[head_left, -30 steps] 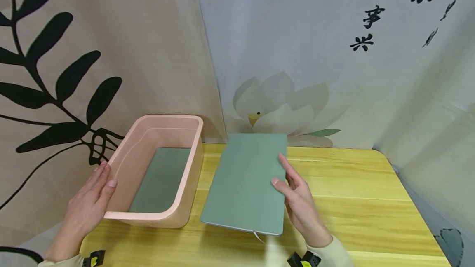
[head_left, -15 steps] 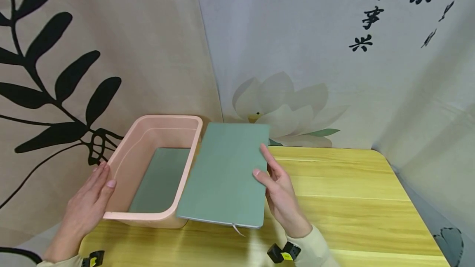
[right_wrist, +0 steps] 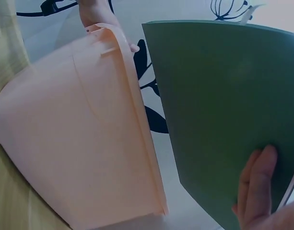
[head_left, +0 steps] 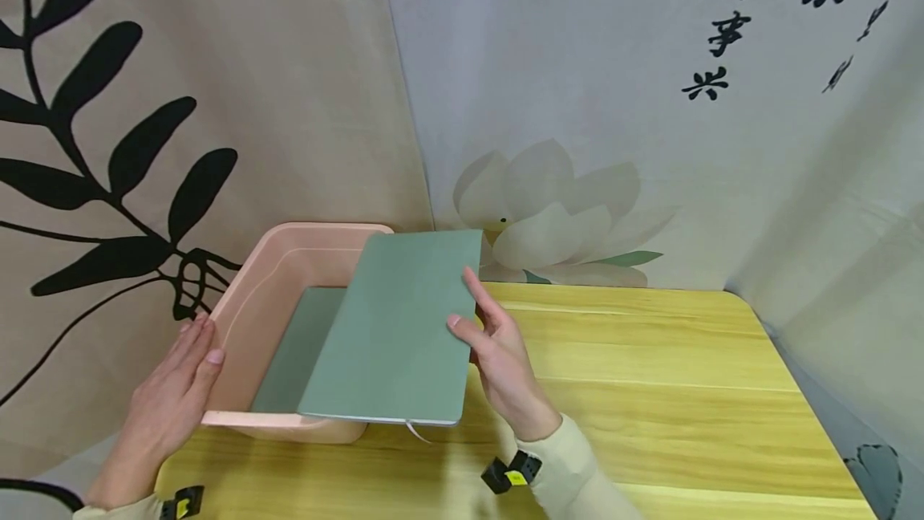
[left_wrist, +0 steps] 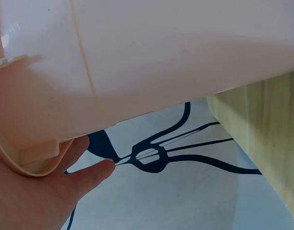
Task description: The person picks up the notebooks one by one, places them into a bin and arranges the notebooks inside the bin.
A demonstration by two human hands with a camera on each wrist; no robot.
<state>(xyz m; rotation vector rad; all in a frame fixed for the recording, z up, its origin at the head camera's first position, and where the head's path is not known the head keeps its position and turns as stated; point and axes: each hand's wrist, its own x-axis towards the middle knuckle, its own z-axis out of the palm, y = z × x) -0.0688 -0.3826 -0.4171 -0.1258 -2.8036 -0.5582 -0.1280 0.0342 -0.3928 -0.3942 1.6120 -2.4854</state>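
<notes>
My right hand (head_left: 505,363) grips a green notebook (head_left: 397,331) by its right edge, thumb on top and other fingers (right_wrist: 262,179) underneath. The notebook is held above the right rim of a pink plastic bin (head_left: 267,295) and covers part of its opening. A white ribbon (head_left: 416,432) hangs from its near edge. Inside the bin, a flat green thing (head_left: 299,343) of the same colour lies on the bottom, partly hidden by the notebook. My left hand (head_left: 169,400) rests on the bin's left rim with its fingers extended; in the left wrist view the rim lies against the hand.
The bin stands at the left of a yellow wooden table (head_left: 650,392). Behind the table hangs a pale curtain (head_left: 577,62) with printed leaves, a flower and dark characters. A dark curved strap or cable (head_left: 43,491) crosses the lower left corner.
My right hand has carried the notebook leftward and slightly away from me, from beside the bin to over its right rim. My left hand and the bin have stayed in place.
</notes>
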